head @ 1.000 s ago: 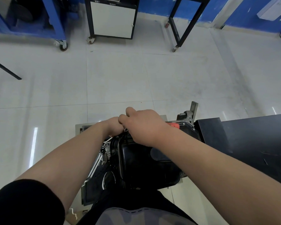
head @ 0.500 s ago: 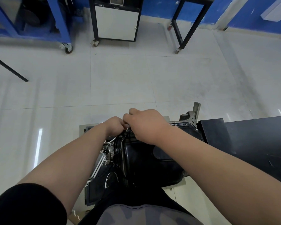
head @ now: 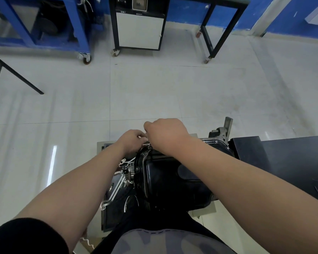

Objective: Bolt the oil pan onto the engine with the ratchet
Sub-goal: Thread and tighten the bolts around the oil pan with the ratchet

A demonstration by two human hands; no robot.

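Note:
The black oil pan (head: pixel 165 173) sits on the engine (head: pixel 125 173) just in front of me. Both hands meet at the pan's far left corner. My right hand (head: pixel 166 136) is curled knuckles-up over the pan's rim, gripping the ratchet (head: pixel 149 144), of which only a small metal bit shows under the hand. My left hand (head: pixel 131 140) reaches in from the left, and its curled fingertips pinch the tool's metal end right against the right hand's fingers. The bolt itself is hidden by the hands.
A black bench top (head: pixel 290 162) adjoins the engine on the right. A metal bracket (head: pixel 226 129) sticks up at the pan's far right corner. Across the tiled floor stand a blue cart (head: pixel 44 24), a white cabinet on castors (head: pixel 140 30) and a black frame (head: pixel 220 33).
Both hands stay at the pan's far left corner. The red handle that showed beside my right wrist one second ago is now hidden. The camera has tilted up slightly.

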